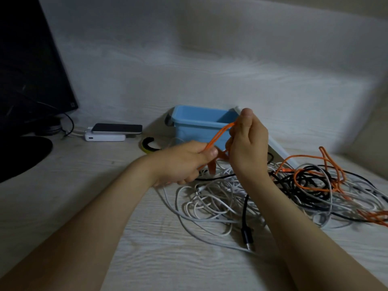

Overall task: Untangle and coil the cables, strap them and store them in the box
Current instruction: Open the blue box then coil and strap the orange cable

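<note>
An orange cable [219, 134] is held between both hands above the middle of the desk [147, 248]. Its lower loops are gripped in the curled fingers of the left hand [184, 162], and its upper end is pinched by the raised right hand [247, 143]. Directly behind the hands, toward the far edge, the open blue box [199, 120] is partly hidden, and a white lid [281, 150] is leaned against its right side. Below and to the right of the hands, a tangled heap of white, black and orange cables [231, 202] is spread out to the right edge, with a black plug [247, 238] pointed at the near edge. A black-and-yellow strap [148, 144] is laid just left of the box. Farther left, a phone [117, 128] is stacked on a white power bank [105, 138], near the dark monitor [27, 70] at the far-left corner. Bare desk is seen at the near left, between the forearms and the monitor's round base [21, 154].
</note>
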`<action>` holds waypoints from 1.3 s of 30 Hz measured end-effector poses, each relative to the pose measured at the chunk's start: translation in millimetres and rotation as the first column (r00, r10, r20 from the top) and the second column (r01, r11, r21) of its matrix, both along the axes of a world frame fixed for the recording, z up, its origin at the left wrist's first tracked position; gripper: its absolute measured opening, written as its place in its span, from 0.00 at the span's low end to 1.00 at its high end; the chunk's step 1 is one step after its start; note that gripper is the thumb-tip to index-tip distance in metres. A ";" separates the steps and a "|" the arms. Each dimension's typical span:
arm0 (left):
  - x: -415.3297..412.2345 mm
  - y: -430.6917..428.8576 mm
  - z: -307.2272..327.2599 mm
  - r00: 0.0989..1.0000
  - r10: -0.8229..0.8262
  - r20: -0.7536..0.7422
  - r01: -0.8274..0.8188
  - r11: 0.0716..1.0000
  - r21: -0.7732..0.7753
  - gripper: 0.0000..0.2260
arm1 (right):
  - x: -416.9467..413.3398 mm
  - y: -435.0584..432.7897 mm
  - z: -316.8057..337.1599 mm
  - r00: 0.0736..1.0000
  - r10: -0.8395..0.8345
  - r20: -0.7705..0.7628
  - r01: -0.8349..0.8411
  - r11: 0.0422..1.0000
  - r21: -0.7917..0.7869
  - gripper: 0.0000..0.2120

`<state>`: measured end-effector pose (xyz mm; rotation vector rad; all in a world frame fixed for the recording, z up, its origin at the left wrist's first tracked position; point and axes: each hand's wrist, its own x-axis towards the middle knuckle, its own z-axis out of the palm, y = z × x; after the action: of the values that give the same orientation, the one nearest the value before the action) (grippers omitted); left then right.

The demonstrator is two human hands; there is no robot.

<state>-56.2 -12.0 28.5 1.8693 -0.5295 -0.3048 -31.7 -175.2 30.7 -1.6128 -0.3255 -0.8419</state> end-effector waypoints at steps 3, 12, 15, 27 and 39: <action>-5.3 -1.3 3.7 0.988 -0.105 -0.116 0.108 0.994 0.019 0.19 | 3.9 -2.7 -3.0 0.988 -0.143 0.061 0.147 0.987 -0.063 0.23; 15.8 -10.8 -9.0 0.944 0.054 0.327 -0.024 0.995 -0.098 0.16 | 10.4 -9.3 0.2 0.981 -0.181 0.072 0.188 0.978 -0.091 0.20; 14.0 -17.9 -9.8 0.888 0.196 0.416 -0.147 0.978 -0.147 0.13 | 11.8 -11.5 0.7 0.972 -0.212 0.099 0.222 0.970 -0.095 0.18; 15.4 -10.2 -13.6 0.770 0.116 0.627 -0.283 0.943 0.174 0.20 | 18.0 -11.1 -6.3 0.992 -0.066 0.112 0.082 0.986 -0.143 0.16; 15.7 -20.2 -21.8 0.859 0.201 0.470 -0.189 0.979 -0.073 0.09 | 15.6 -5.9 -7.7 0.981 -0.034 0.191 0.080 0.968 -0.239 0.09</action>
<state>-40.5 -32.3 6.7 1.9574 -0.6612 0.3100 -16.1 -181.1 22.9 -1.7829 -0.5347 -1.0318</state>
